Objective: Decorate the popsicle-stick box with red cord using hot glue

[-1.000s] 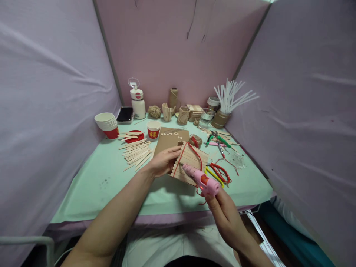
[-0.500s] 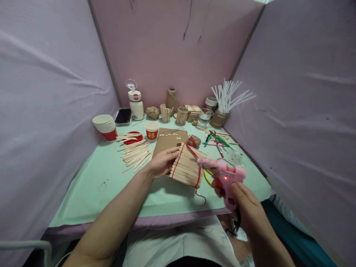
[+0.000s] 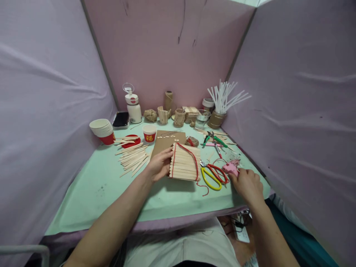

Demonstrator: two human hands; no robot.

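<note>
My left hand grips the left edge of a popsicle-stick piece, its fingers partly hidden behind it. Red yarn runs along both sides of the piece, and a loose tail curls below its lower right corner. Over at the table's right side, my right hand is closed around the handle of a pink hot glue gun, which is down at the tabletop. Between the piece and the glue gun lie scissors with yellow and red handles.
Loose sticks, a red lid and paper cups are on the left. Cardboard with small wooden bits lies behind the piece. Green-handled pliers are at the right. A water bowl and jar of white glue sticks stand behind.
My right hand has carried the glue gun away from the popsicle-stick piece, right and down to the table. The piece has turned slightly in my left hand, and the scissors now show fully.
</note>
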